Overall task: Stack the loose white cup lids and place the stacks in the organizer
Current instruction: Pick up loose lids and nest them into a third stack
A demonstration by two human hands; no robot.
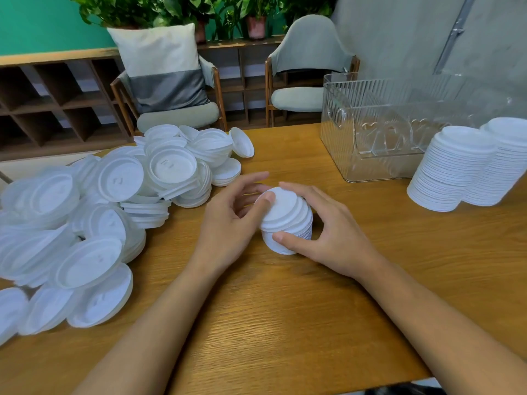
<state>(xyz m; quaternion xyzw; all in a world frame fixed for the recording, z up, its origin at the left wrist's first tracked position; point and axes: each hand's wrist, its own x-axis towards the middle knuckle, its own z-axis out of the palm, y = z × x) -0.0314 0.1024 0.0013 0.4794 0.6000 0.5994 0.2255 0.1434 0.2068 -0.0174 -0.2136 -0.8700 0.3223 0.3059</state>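
Left hand (228, 223), right hand (336, 238) grip 1 lid stack (285, 212); 2 taller stacks (453, 172) near organizer (370, 109).

The pile of loose lids (85, 223) is cut off by the left edge, and its nearer lids are blurred, so that they cannot be counted and the marks pressed into them cannot be read. The left flank of the small stack (285, 215) is covered by the thumb of the left hand (231, 223), and part of its near base by the thumb of the right hand (333, 238); the number of its lids cannot be told. The right tall stack (510, 166) is cut by the right edge. The right end of the clear organizer (370, 109) is hidden behind it and the left tall stack (453, 169), and the organizer's inside is blurred by ribbed walls. Both forearms and the worktop (285, 309) are cut off at the bottom edge.
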